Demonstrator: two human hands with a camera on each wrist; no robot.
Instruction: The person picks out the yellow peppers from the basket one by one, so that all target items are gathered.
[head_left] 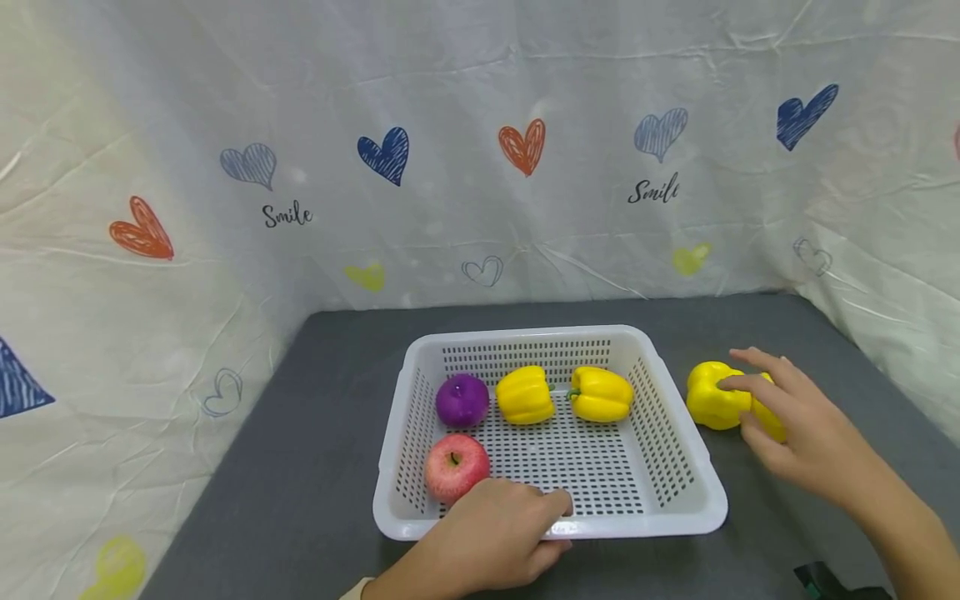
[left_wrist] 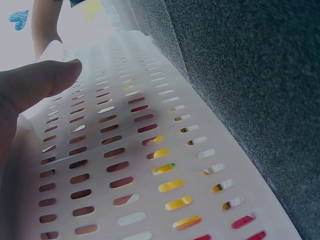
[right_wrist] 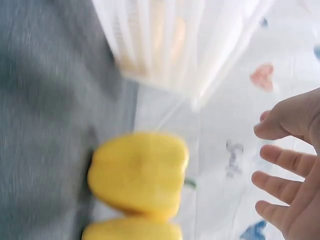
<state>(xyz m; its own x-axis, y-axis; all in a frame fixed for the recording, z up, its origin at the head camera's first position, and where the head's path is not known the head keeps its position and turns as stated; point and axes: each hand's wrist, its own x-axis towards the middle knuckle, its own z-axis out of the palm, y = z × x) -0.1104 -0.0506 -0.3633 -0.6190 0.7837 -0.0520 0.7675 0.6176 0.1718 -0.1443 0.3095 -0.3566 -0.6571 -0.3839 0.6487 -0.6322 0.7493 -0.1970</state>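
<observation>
Left fingers [head_left: 557,504] in a grip on the white basket [head_left: 637,525], spread right fingers [right_wrist: 279,187] near two yellow peppers [head_left: 711,400]

The left forearm [head_left: 412,575] carries a cream sleeve [head_left: 356,590]; I see only a narrow edge. The left hand [head_left: 498,529] is bare, with a blunt thumb [left_wrist: 47,80]. The right forearm [head_left: 892,508] is bare and slender. The right hand [head_left: 806,421] is bare, its fingers [right_wrist: 280,187] round-tipped. A black item [head_left: 821,577] sits beside the right forearm; whether it is worn, I cannot tell.
</observation>
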